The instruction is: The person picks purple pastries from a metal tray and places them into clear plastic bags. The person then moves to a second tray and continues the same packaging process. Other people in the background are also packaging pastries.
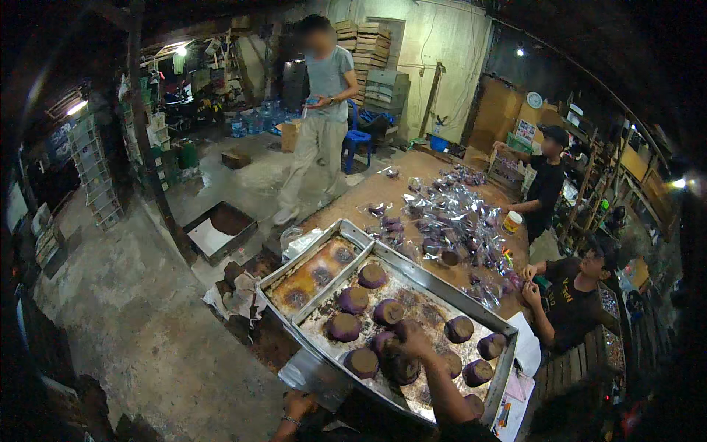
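A metal baking tray (442, 276) lies before me, holding several purple buns with brown tops (363, 362). Over its middle, my right hand (410, 338) reaches down among the buns; its fingers are blurred, and whether they grip a bun is unclear. Below the tray's near edge is my left hand (300, 406), a bracelet at its wrist, close to a clear plastic bag (295, 371). What its fingers hold cannot be made out. A metal divider (333, 283) separates the buns from a stained section at the tray's left end.
Plastic-wrapped purple buns (447, 215) are heaped on the table (353, 204) behind the tray, near a white and yellow tub (512, 221). Two people work at the right side; another person stands beyond the table. A dark pan (220, 232) sits on the floor. Papers (525, 345) lie at the tray's right.
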Tool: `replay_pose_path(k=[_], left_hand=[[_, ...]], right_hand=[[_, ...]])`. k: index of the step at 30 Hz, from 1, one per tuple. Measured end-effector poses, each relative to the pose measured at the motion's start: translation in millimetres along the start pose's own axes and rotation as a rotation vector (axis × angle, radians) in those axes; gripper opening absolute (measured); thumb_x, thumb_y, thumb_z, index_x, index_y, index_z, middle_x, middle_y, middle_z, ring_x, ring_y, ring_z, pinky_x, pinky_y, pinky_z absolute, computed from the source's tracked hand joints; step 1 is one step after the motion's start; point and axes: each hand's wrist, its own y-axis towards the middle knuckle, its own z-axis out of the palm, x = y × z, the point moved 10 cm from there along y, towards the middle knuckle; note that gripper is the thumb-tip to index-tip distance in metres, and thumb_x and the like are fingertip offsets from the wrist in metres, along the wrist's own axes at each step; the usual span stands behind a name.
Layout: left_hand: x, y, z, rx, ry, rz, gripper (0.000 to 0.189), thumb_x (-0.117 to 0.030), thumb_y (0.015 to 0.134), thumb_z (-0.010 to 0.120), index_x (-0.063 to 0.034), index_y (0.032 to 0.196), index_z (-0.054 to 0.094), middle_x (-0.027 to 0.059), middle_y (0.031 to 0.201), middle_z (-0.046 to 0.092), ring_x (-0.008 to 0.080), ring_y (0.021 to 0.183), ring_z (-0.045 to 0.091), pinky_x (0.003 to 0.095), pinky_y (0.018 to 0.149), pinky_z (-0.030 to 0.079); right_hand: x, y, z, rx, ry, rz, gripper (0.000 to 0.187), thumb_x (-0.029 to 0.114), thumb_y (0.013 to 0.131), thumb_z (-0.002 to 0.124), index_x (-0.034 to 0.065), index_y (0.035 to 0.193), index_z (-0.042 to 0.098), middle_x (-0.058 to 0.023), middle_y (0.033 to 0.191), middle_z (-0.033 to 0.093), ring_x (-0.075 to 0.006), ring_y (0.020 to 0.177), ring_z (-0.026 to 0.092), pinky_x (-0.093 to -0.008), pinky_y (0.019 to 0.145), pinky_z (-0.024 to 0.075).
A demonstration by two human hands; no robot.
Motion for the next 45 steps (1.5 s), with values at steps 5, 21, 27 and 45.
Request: replay_pose_path(k=[5,21,27,45], left_hand=[[32.8,-28.8,38.1,0.161,-0.913,-0.629,0.028,-0.033,0.075,0.064,-0.0044,0.075,0.066,0.0124,0.072,0.066,0.0289,0.068,0.065,0.0435,0.061,0.052],[-41.0,9.9,38.0,0.271,-1.705,-0.62,0.015,-0.006,0.084,0.053,0.005,0.094,0.054,0.016,0.075,0.06,0.0293,0.06,0.06,0.0418,0.05,0.052],[11.0,20.4,42.1,0.354,-0.931,-0.483,0.008,-0.006,0.08,0.057,0.0018,0.081,0.055,0.0137,0.074,0.059,0.0278,0.063,0.062,0.0399,0.054,0.052],[-16.9,-26.6,21.2,0.429,-1.571,-0.741,0.013,-0.008,0.083,0.059,-0.005,0.096,0.058,0.0039,0.08,0.058,0.0168,0.067,0.056,0.0297,0.057,0.048]], right_hand=[[-3.0,-30.4,1.3,-0.369,0.047,-0.203,0.072,0.029,0.076,0.066,0.0109,0.138,0.033,-0.0255,0.139,0.028,-0.0426,0.129,0.026,-0.0536,0.103,0.0261],[-94.7,-72.9,-47.4,-0.408,0.363,0.041,0.07,0.04,0.063,0.072,0.0084,0.118,0.042,-0.0263,0.107,0.056,-0.0415,0.099,0.056,-0.0472,0.079,0.0455],[-80.8,-113.0,-53.2,-0.346,0.228,0.093,0.062,0.037,0.073,0.065,0.0091,0.123,0.04,-0.0253,0.088,0.06,-0.0409,0.092,0.057,-0.0475,0.073,0.0459],[-64.0,-155.5,-24.7,-0.349,0.453,0.159,0.056,0.016,0.074,0.062,0.004,0.122,0.034,-0.0314,0.105,0.055,-0.0486,0.1,0.052,-0.0482,0.084,0.0436]])
